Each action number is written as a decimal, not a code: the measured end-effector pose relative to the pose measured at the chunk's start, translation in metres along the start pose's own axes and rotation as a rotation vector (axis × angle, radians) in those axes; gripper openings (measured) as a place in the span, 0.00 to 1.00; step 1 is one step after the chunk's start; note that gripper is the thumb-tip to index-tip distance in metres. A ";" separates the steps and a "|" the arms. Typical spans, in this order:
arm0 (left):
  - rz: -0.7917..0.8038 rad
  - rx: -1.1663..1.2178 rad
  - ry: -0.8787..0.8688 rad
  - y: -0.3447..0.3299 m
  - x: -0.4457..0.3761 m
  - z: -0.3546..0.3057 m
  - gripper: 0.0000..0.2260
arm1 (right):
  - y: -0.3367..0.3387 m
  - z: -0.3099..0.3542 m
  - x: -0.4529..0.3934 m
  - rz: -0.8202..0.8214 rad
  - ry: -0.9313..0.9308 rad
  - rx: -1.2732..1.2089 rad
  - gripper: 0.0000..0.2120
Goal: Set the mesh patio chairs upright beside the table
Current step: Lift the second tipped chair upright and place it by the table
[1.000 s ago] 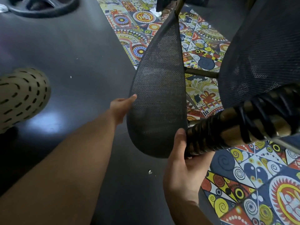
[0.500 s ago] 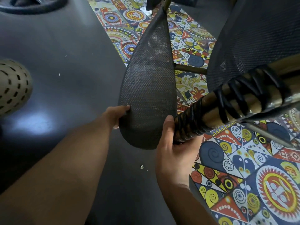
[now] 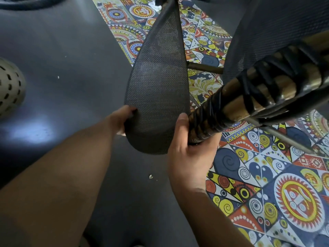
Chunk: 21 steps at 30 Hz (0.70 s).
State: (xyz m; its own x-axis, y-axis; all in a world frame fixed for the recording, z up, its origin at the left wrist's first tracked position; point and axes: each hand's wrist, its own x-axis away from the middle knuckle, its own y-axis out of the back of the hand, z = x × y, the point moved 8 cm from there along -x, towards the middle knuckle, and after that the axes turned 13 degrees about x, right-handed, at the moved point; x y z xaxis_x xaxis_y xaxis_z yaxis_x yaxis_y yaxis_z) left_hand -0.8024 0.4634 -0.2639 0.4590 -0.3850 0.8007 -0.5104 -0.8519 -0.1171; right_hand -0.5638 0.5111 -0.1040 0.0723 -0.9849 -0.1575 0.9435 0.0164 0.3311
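A black mesh patio chair fills the middle of the view, its curved mesh panel edge-on toward me. My left hand grips the panel's lower left rim. My right hand is closed around the chair's cord-wrapped brass-coloured frame bar at its lower end. A second mesh panel rises at the upper right. The dark table lies at the left, its top beside and under the chair panel.
A perforated beige round object sits on the table at the left edge. A dark ring-shaped thing lies at the table's far corner. A bright patterned rug covers the floor on the right. Small crumbs dot the tabletop.
Both hands have kept their hold on the chair. The wrapped bar has swung upward and closer, and the mesh panel has shifted slightly. The beige object has slid toward the left edge of view.
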 end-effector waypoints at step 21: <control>-0.187 0.050 -0.119 0.040 0.190 -0.130 0.36 | 0.086 0.166 0.002 0.051 -0.225 -0.132 0.18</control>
State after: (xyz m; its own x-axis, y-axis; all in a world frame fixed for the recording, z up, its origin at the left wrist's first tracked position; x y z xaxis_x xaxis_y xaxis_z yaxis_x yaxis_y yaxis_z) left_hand -0.8302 0.4021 -0.0402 0.6260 -0.2554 0.7368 -0.3734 -0.9277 -0.0044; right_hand -0.5363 0.4822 0.0791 0.0607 -0.9955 0.0723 0.9755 0.0745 0.2069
